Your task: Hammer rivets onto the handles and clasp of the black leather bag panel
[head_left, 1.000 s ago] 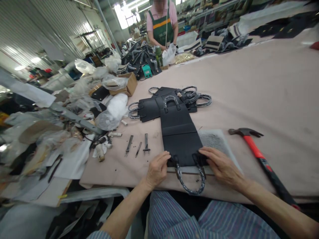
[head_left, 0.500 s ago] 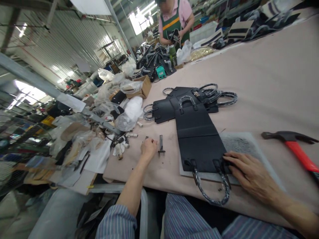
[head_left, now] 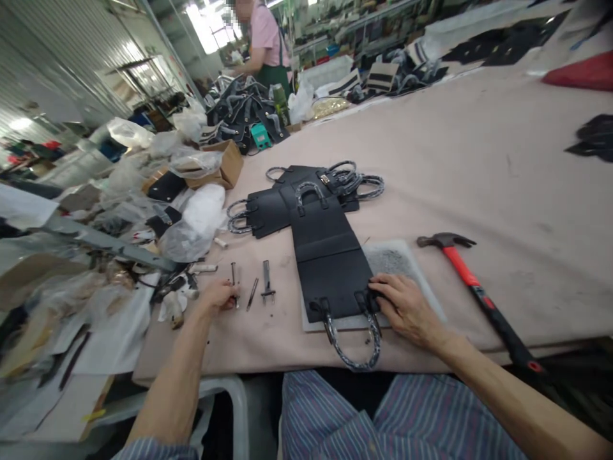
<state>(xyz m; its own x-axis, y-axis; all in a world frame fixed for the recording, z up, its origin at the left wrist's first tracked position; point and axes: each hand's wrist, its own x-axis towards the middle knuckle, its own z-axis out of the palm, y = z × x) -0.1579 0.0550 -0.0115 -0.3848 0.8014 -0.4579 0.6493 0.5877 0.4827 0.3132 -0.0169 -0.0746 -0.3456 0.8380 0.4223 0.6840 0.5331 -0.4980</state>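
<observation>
My left hand (head_left: pixel 220 296) is at the left side of the table, fingertips pinched around a slim metal rod tool (head_left: pixel 234 273). Beside it lie a second thin dark rod (head_left: pixel 252 294) and a metal pronged punch (head_left: pixel 267 281). My right hand (head_left: pixel 407 308) grips the near right corner of a black bag panel (head_left: pixel 330 255), by the base of its handle; the thumb side is partly hidden. That handle (head_left: pixel 357 361), wrapped in clear plastic, hangs toward me. Under the panel is a pale slab (head_left: pixel 421 287).
A claw hammer (head_left: pixel 462 265) with a red and black handle lies to the right. More black panels with wrapped handles (head_left: pixel 268 212) are stacked behind. Plastic bags and a cardboard box (head_left: pixel 232 165) crowd the left. Across the table stands a person (head_left: pixel 268 45) in an apron.
My view has turned right, showing the whole hammer. The left hand now pinches a rod, and the thin rod beside it shows. My right hand stays at the panel's corner. The co-worker has turned sideways.
</observation>
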